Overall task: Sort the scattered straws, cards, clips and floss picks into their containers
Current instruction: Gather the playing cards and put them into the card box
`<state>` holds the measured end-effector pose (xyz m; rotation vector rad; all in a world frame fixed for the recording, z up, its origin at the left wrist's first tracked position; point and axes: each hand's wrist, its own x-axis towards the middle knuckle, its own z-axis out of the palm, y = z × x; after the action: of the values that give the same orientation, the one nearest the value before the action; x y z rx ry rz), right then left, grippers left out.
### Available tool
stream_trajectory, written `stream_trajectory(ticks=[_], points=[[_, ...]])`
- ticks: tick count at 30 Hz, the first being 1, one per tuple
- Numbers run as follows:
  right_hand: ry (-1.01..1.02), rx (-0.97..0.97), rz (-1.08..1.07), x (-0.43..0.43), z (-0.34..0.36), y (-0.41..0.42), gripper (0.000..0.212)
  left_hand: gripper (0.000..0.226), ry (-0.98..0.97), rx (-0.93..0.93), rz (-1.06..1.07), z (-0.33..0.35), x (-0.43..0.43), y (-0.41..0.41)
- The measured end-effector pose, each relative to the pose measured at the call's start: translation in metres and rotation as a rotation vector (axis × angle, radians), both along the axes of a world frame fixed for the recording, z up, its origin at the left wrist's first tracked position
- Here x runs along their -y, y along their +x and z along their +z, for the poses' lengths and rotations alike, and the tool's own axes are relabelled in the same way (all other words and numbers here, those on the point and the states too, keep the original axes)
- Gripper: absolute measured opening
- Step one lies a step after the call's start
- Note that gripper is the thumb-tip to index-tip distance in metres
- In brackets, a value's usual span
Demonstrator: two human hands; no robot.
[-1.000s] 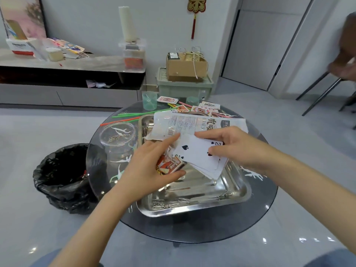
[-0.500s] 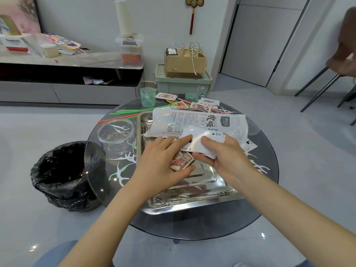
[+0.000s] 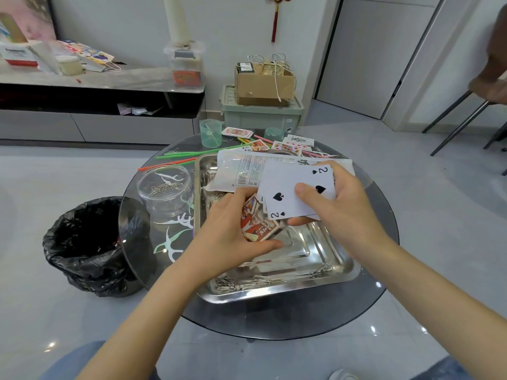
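A round dark glass table [image 3: 384, 297] stands on a pale tiled floor, with a black-bagged bin [image 3: 82, 242] just beside it on my left. On the table sits a steel tray [image 3: 274, 294], and both my hands are above it.

My left hand [image 3: 227, 237] grips one red card box [image 3: 258, 223], tilted, fingers curled over its top and thumb along its lower edge. My right hand [image 3: 345, 204] pinches a small stack of playing cards [image 3: 288, 193], thumb pressed on the face of the two of spades, the other fingers underneath. The stack's lower corner touches the box. I cannot count the cards under the top one.

Behind the cards, one printed plastic pouch [image 3: 241, 168] lies across the tray's far end. Paper clips [image 3: 247, 282] lie strung along the tray's near wall, too many to count. Left of the tray stands one clear jar [image 3: 164, 187] with clips inside, and a few white floss picks [image 3: 175, 242] lie around it. Two green straws and one orange straw [image 3: 186, 156] lie past the jar. At the far edge I see two green cups [image 3: 210, 133] and at least four loose cards [image 3: 237, 132].
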<state>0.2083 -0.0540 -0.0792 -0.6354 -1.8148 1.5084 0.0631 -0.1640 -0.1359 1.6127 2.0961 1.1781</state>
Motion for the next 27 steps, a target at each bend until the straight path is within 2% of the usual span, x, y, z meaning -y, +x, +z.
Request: stream_trajectory(ticks=[4, 10, 16, 20, 27], points=[[0.081, 0.02, -0.092, 0.004, -0.007, -0.003, 0.024, 0.088, 0.031, -0.01, 0.02, 0.0, 0.0, 0.002], [-0.072, -0.071, -0.124, 0.005, -0.005, -0.003, 0.023, 0.087, 0.073, -0.003, 0.047, 0.001, 0.003, 0.002], [0.004, -0.06, -0.13, 0.008, -0.006, -0.004, 0.022, 0.085, 0.061, -0.056, 0.037, 0.004, 0.003, 0.002], [0.142, 0.078, -0.136, 0.004, -0.01, -0.005, 0.018, 0.086, 0.059, -0.083, 0.027, 0.005, 0.004, 0.003], [0.176, 0.346, 0.002, -0.012, 0.006, -0.001, 0.016, 0.089, 0.047, -0.134, 0.01, 0.006, 0.005, 0.004]])
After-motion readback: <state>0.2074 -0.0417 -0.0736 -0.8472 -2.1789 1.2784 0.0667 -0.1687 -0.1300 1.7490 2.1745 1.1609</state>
